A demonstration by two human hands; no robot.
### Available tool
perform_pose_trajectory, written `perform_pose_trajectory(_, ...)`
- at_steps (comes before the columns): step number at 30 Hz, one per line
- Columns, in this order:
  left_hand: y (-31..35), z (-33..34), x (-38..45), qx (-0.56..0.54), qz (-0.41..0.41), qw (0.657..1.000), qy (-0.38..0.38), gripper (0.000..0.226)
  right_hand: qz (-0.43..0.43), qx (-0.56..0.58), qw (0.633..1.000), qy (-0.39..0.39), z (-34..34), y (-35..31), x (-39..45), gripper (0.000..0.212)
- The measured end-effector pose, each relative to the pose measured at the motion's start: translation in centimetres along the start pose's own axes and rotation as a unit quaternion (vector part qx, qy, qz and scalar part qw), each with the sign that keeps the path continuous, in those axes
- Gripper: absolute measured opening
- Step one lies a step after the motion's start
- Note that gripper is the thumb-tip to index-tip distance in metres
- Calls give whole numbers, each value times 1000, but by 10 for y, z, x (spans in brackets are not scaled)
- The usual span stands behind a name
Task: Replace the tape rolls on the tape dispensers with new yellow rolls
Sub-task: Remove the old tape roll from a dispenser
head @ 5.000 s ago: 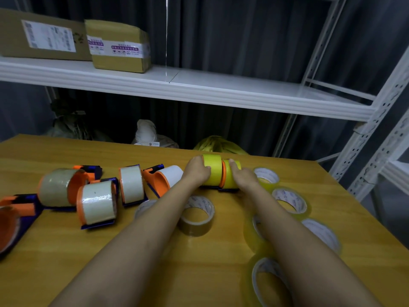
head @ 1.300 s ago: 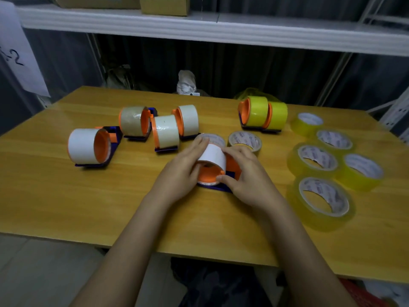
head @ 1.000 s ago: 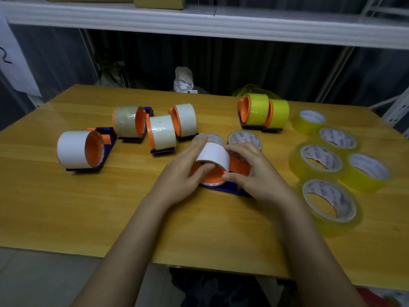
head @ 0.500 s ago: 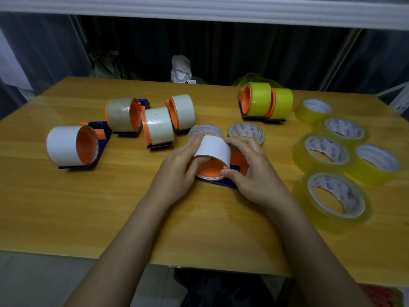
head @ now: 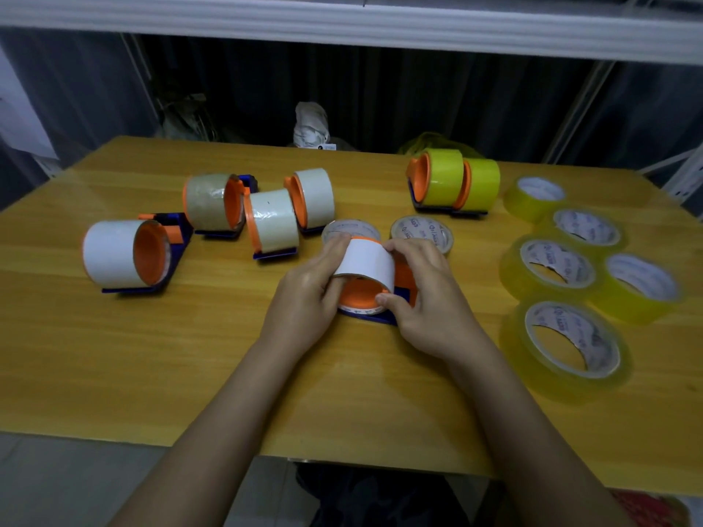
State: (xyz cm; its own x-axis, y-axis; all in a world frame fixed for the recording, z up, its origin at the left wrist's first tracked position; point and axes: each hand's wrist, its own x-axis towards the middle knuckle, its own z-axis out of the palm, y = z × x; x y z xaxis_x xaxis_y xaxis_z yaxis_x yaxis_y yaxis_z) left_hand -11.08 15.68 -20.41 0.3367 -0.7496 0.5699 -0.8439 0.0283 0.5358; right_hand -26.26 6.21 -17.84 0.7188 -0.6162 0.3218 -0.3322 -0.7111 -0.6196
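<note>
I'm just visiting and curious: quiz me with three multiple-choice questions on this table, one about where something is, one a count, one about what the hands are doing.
1. Where do the loose yellow rolls lie?
A. right side of the table
B. on the shelf
C. left edge

2. How many dispensers already carry yellow tape?
A. none
B. two
C. five

3. What are the hands doing?
A. resting flat
B. both gripping one white roll
C. lifting a yellow roll

Answers:
1 A: five lie flat at the right.
2 B: the yellow pair stands at the back.
3 B: left hand and right hand curl round the white roll on its dispenser.
</note>
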Motion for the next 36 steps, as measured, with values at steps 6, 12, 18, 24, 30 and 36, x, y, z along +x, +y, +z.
perform_pose_trajectory(6,3,1,-2,10,-3,1000,14,52,6,-22,999,-25,-3,-3,4,57)
perform_pose_trajectory(12,6,2,-2,30,-4,999,20,54,1,-36,999,-35,-5,-5,5,57)
perform_pose_trajectory(18,2,2,-1,55,-23,998,24,47,0,-38,998,-44,-8,-8,6,57)
perform_pose_trajectory(24,2,1,-4,32,-38,999,16,50,-15,-65,997,-32,-9,-11,1,61)
perform_pose_trajectory(30,11,0,-5,97,-15,995,-22,55,-2,-97,994,-42,-10,-20,5,61)
perform_pose_trajectory(36,11,-1,-2,97,-8,995,-6,55,-2,-33,997,-67,-15,-13,7,55)
